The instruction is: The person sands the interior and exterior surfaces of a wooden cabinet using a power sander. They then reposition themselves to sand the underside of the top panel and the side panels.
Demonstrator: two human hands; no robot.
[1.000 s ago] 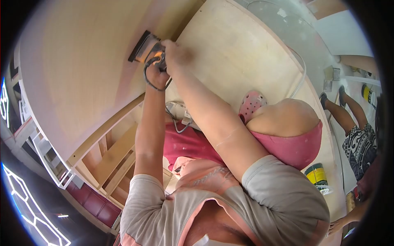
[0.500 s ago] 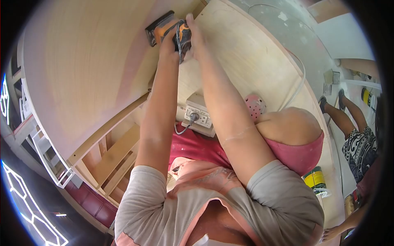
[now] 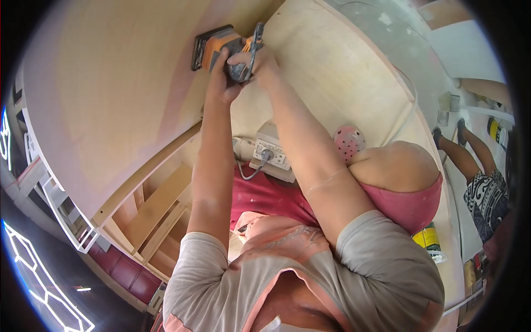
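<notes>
Both of my hands hold an orange and black electric sander [image 3: 221, 45] at the top of the view. Its flat black pad faces the upright pale wood panel [image 3: 121, 72]; whether pad and panel touch is hard to tell. My left hand [image 3: 224, 82] is wrapped around the near side of the body. My right hand [image 3: 262, 62] grips the rear end, where a cord shows. Pale dust coats the tool and my fingers.
A power outlet box [image 3: 271, 152] with a plug in it sits on the wood board [image 3: 321, 72] below my arms. My bent knee [image 3: 395, 169] and a pink clog [image 3: 349, 143] rest there too. Another person's legs [image 3: 470, 155] and a yellow-labelled can [image 3: 426, 238] are at right.
The sander has tilted and shifted slightly down in view, and my left hand has moved lower with it. A co-worker's hand at the lower right has left the view.
</notes>
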